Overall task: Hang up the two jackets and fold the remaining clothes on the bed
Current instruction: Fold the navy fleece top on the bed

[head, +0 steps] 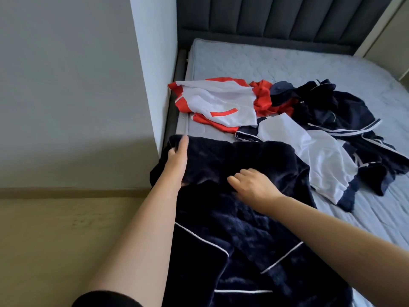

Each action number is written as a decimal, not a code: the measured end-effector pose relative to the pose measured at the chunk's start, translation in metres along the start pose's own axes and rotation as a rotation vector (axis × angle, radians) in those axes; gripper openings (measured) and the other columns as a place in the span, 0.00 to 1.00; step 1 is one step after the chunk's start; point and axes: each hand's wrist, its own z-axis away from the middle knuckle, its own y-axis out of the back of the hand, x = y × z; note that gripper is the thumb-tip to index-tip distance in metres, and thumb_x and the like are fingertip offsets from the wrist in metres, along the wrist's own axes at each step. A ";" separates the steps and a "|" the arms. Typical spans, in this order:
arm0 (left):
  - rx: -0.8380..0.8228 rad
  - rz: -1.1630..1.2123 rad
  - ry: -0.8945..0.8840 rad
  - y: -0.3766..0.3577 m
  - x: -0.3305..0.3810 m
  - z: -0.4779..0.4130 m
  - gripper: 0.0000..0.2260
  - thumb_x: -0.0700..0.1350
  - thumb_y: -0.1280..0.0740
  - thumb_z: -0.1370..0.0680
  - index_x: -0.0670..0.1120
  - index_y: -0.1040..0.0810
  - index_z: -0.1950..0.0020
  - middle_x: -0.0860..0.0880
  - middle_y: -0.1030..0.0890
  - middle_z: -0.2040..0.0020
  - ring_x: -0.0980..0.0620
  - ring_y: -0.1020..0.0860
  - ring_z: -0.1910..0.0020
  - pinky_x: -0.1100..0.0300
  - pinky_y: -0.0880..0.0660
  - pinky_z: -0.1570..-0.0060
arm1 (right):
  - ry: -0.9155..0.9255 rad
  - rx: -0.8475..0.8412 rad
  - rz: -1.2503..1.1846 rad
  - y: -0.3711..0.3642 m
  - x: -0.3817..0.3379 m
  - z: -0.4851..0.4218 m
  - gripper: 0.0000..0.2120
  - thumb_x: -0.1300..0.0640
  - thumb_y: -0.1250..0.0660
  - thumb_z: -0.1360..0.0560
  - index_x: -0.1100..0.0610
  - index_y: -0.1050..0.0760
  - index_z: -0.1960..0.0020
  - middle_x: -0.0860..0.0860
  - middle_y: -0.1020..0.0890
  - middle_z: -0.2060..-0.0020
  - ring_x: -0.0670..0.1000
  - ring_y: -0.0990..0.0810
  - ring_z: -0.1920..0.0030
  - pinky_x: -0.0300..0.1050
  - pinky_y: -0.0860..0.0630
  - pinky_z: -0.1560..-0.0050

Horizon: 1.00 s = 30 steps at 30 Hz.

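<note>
Lower centre, the dark navy fleece garment with white piping (232,229) overhangs the bed (365,89); left hand (177,156) pinches its corner, right hand (252,185) lies open, so it may slide floorward.

Navy fleece garment (243,218) spread, others possibly heaped

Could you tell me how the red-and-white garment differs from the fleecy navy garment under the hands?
The red-and-white garment looks thin and smooth; the fleecy navy garment looks thick and plush. The first lies untouched farther up the mattress; the second is at the near edge, left hand gripping it, right hand resting on it. Both lie unfolded.
</note>
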 end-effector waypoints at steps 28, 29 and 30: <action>-0.039 0.340 0.136 0.020 -0.052 -0.009 0.14 0.52 0.30 0.26 0.49 0.22 0.43 0.48 0.19 0.48 0.46 0.20 0.48 0.49 0.23 0.46 | -1.460 0.404 -2.128 -0.042 0.070 0.069 0.16 0.44 0.36 0.25 0.54 0.21 0.44 0.55 0.15 0.51 0.56 0.16 0.53 0.51 0.20 0.58; -0.099 0.380 0.151 0.020 -0.052 -0.011 0.12 0.49 0.30 0.25 0.48 0.21 0.43 0.47 0.18 0.48 0.46 0.19 0.49 0.51 0.21 0.50 | -1.425 0.388 -2.171 -0.041 0.072 0.069 0.15 0.47 0.36 0.24 0.55 0.21 0.45 0.56 0.15 0.53 0.56 0.16 0.54 0.50 0.20 0.59; -0.170 0.466 0.161 0.020 -0.054 -0.011 0.10 0.47 0.32 0.24 0.47 0.21 0.44 0.46 0.17 0.49 0.47 0.17 0.52 0.52 0.20 0.55 | -1.403 0.380 -2.196 -0.039 0.073 0.070 0.13 0.50 0.36 0.24 0.57 0.21 0.46 0.56 0.15 0.54 0.56 0.15 0.56 0.50 0.20 0.61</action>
